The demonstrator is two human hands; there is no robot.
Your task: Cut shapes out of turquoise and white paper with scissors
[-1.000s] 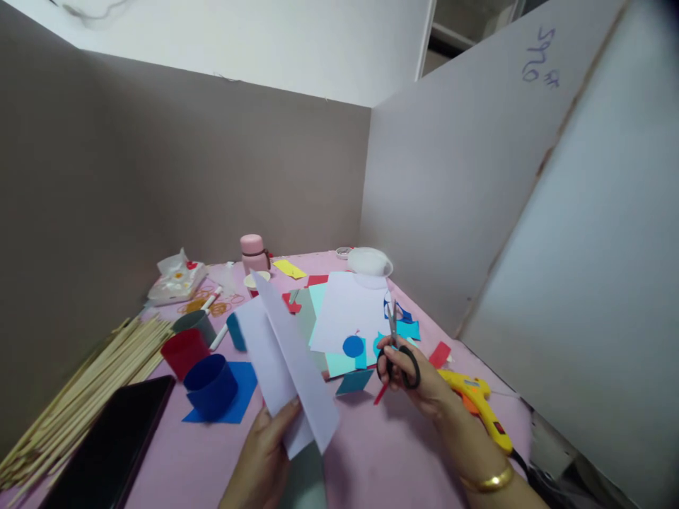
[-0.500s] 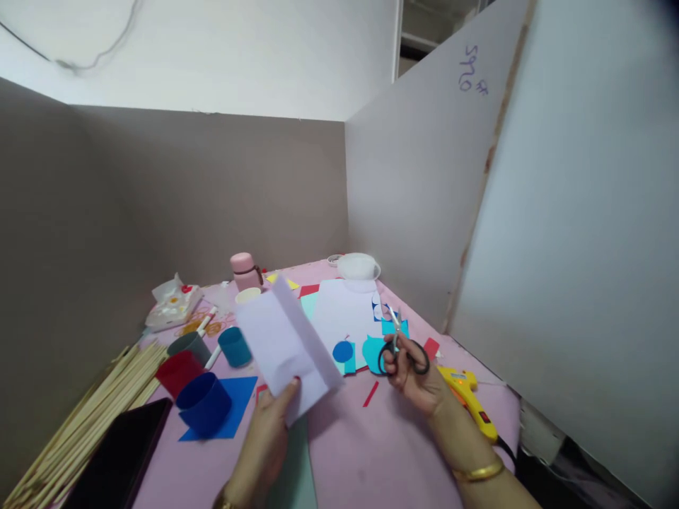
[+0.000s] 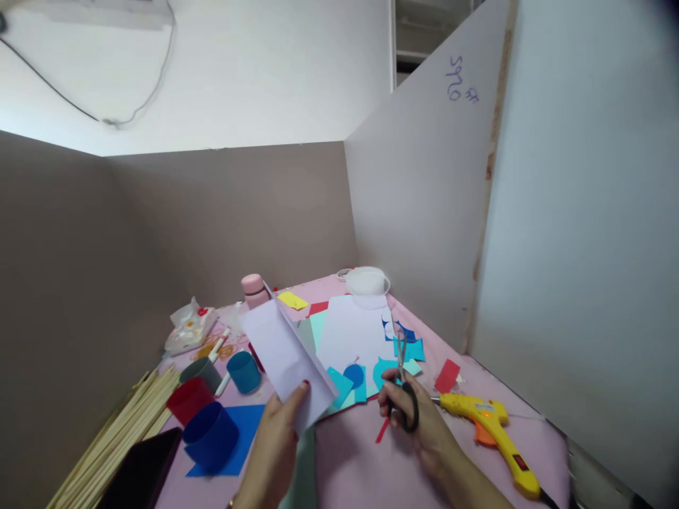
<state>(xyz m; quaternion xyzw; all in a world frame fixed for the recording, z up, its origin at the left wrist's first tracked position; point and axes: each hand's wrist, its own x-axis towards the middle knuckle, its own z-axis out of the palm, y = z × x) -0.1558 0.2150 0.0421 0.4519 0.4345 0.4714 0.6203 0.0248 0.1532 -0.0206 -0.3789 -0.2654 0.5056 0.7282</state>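
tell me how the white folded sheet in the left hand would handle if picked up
Probably very light: the left hand holds the white folded sheet up by its lower edge alone. Likely stiffer than flat paper, since the fold runs its length and it stands without drooping. It would probably crease if squeezed.

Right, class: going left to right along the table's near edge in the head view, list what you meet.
Wooden sticks, dark blue paper ring, left hand holding white paper, right hand holding scissors, yellow glue gun.
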